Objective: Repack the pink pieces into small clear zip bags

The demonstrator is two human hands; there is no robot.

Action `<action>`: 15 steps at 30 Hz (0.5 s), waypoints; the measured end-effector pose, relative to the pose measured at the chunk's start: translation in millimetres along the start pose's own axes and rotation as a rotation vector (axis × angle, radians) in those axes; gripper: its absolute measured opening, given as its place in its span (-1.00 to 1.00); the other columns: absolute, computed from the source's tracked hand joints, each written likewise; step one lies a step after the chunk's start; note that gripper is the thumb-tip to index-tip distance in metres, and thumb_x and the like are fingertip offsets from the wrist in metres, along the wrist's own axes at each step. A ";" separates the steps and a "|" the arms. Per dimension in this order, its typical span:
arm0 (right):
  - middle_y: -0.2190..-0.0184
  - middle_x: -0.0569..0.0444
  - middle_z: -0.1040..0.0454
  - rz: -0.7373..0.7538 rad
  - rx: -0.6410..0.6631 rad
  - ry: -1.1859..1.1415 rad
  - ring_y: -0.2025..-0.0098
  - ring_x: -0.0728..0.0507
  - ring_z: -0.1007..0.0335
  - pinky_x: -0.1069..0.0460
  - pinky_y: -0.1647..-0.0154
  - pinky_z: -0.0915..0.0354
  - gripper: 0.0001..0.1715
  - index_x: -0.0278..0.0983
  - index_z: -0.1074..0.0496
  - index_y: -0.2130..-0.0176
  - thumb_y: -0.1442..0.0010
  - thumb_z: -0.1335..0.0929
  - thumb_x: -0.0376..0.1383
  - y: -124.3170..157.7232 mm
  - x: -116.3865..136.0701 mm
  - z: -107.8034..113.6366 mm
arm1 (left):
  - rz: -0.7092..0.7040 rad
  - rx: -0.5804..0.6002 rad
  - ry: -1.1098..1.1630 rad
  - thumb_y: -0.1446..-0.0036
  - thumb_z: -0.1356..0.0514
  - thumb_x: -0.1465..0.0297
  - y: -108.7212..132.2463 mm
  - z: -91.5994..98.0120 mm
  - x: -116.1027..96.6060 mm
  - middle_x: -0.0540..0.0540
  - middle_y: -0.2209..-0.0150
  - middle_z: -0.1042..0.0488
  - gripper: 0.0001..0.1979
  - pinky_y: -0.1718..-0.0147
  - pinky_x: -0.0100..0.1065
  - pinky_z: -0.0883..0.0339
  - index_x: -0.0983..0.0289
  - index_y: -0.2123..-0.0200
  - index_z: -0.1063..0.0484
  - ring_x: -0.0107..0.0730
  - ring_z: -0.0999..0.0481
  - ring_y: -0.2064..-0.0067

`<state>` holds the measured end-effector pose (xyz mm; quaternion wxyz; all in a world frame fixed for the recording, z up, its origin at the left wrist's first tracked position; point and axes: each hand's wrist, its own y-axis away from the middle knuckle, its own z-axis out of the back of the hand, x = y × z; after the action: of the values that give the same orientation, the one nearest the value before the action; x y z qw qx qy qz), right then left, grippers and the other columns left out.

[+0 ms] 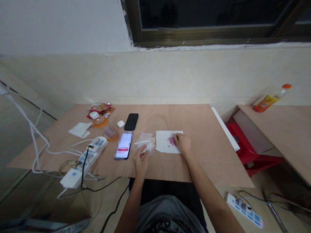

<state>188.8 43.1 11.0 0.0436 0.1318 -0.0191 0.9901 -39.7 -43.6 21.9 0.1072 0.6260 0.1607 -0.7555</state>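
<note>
Pink pieces [172,141] lie in a small loose heap on a white sheet [161,141], which lies flat on the table [163,166]. They are too small to count (they may be beads, but I cannot be certain). I judge each one very light, probably hard, and easy to let roll away; it is best taken one by one, between the tips of thumb and finger. The sheet seems thin and soft, so I would hold it only by its edge.

The right hand [182,143] has its fingers bent together at the right side of the heap; whether a piece is pinched there, I cannot tell. The left hand [140,161] is half curled at the lower edge of the clear plastic bags [146,139], and its grip on them I also cannot tell. These bags look light, limp and slippery; their number is not clear.

Also on this table I count two phones, one dark [131,122] and one lit [124,145], one orange drink bottle [106,127], one small white case [120,124] and one power strip [90,159].
</note>
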 end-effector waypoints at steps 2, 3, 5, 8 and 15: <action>0.24 -0.05 -0.53 -0.006 -0.010 0.001 0.28 -0.08 -0.43 0.09 0.36 -0.12 -0.48 -0.26 -0.47 0.22 -0.36 -0.07 -0.09 0.0 0.3 -0.6 | 0.044 0.015 -0.011 -0.02 -0.21 0.30 3.1 3.2 2.9 0.25 0.04 -0.50 -0.64 0.09 -0.17 -0.42 0.31 0.09 -0.47 -0.15 -0.49 0.00; 0.24 -0.05 -0.52 -0.009 -0.016 0.002 0.28 -0.08 -0.43 0.09 0.36 -0.12 -0.49 -0.26 -0.47 0.21 -0.36 -0.08 -0.09 0.0 0.3 -1.0 | 0.060 0.024 -0.019 -0.01 -0.22 0.31 4.0 4.9 4.9 0.26 0.05 -0.51 -0.64 0.12 -0.19 -0.43 0.31 0.09 -0.47 -0.15 -0.50 0.02; 0.23 -0.06 -0.51 -0.014 -0.024 0.004 0.28 -0.08 -0.43 0.09 0.36 -0.12 -0.52 -0.26 -0.46 0.20 -0.35 -0.09 -0.10 0.1 0.4 -2.0 | 0.075 0.046 -0.042 0.01 -0.22 0.34 5.0 8.7 9.8 0.25 0.09 -0.53 -0.64 0.18 -0.22 -0.44 0.30 0.10 -0.47 -0.19 -0.54 0.10; 0.22 -0.06 -0.50 -0.014 -0.022 0.011 0.29 -0.08 -0.42 0.09 0.36 -0.13 -0.53 -0.27 -0.45 0.19 -0.34 -0.09 -0.11 0.1 0.3 -2.9 | 0.064 0.074 -0.095 0.04 -0.22 0.36 5.1 14.5 17.4 0.20 0.21 -0.56 -0.67 0.30 -0.30 -0.43 0.31 0.15 -0.48 -0.27 -0.56 0.25; 0.22 -0.05 -0.48 0.004 -0.031 0.031 0.30 -0.07 -0.41 0.09 0.37 -0.13 -0.56 -0.28 -0.42 0.18 -0.35 -0.09 -0.13 0.0 0.8 -2.4 | -0.065 0.047 -0.380 -0.09 -0.13 0.19 -7.8 22.5 8.1 -0.03 0.52 -0.36 -0.68 0.44 -0.35 -0.33 0.28 0.18 -0.45 -0.39 -0.40 0.48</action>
<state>187.4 43.3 9.0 0.0437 0.1160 -0.0339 0.9917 -64.6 -44.6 18.5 0.0966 0.4690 0.1400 -0.8667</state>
